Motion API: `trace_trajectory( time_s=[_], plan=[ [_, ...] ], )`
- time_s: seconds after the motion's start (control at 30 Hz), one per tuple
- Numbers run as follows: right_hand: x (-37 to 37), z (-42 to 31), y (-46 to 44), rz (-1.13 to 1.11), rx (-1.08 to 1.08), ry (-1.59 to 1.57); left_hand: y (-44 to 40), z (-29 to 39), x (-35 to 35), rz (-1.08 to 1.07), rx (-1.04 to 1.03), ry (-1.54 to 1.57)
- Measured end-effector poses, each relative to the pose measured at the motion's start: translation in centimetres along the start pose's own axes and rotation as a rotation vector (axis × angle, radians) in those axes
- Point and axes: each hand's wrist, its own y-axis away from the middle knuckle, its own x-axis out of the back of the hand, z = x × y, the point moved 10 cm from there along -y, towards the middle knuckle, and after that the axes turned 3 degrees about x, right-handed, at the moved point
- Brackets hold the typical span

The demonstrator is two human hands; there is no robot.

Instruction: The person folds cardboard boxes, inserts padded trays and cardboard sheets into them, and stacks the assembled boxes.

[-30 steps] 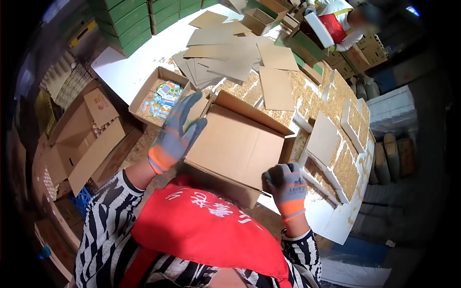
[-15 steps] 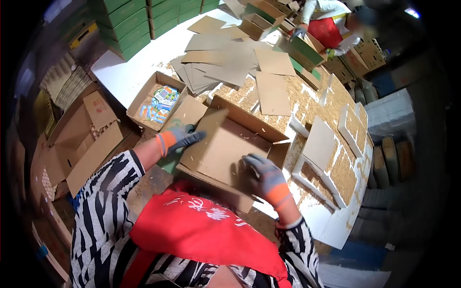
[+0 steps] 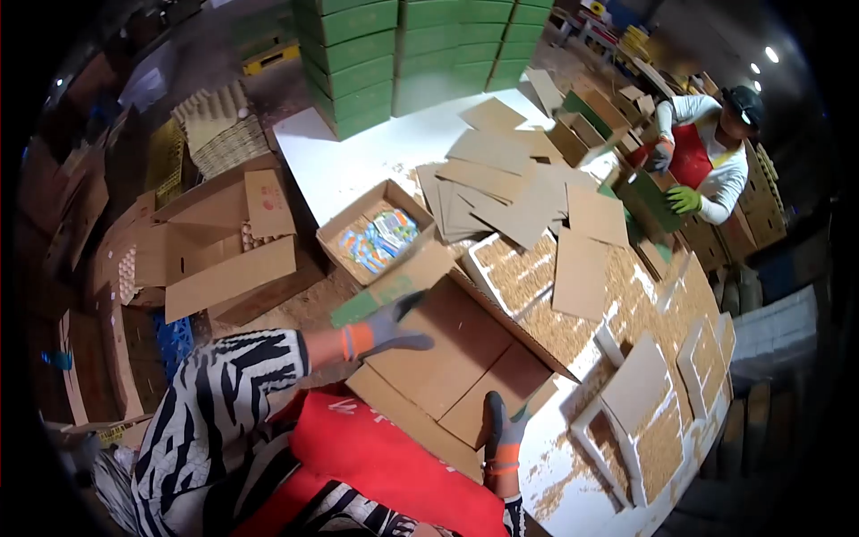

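Observation:
An open cardboard box (image 3: 456,358) lies in front of me, its inside bare down to the brown bottom panels. My left hand (image 3: 398,329), in a grey and orange glove, rests at the box's left side with the thumb apart from the fingers. At the near right side, my right hand (image 3: 504,434) grips the box wall, fingers inside the edge. Beyond the left hand, a smaller box (image 3: 376,224) holds colourful packets (image 3: 394,231). Loose cardboard sheets (image 3: 501,183) lie in an overlapping pile on the white table (image 3: 313,166).
Green boxes (image 3: 349,63) are stacked at the back. White trays (image 3: 617,447) with brown grainy filling cover the table's right part. A co-worker (image 3: 698,152) handles a green box at the back right. On the left stands a large open carton (image 3: 215,259) beside egg trays (image 3: 215,130).
The view has swung left. The flat panel inside the box has been lifted and is no longer seen there. My right hand has moved from above the box onto its near right wall.

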Motion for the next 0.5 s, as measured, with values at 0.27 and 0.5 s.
trace_trajectory(
  time_s=[0.27, 0.5],
  plan=[
    [-23.2, -9.1, -0.8, -0.707, 0.147, -0.018, 2.4, 0.0, 30.5, 0.352, 0.13, 0.302],
    [-16.2, -1.4, -1.9, -0.426, 0.036, 0.221, -0.4, -2.3, 49.2, 0.404, 0.113, 0.437]
  ],
)
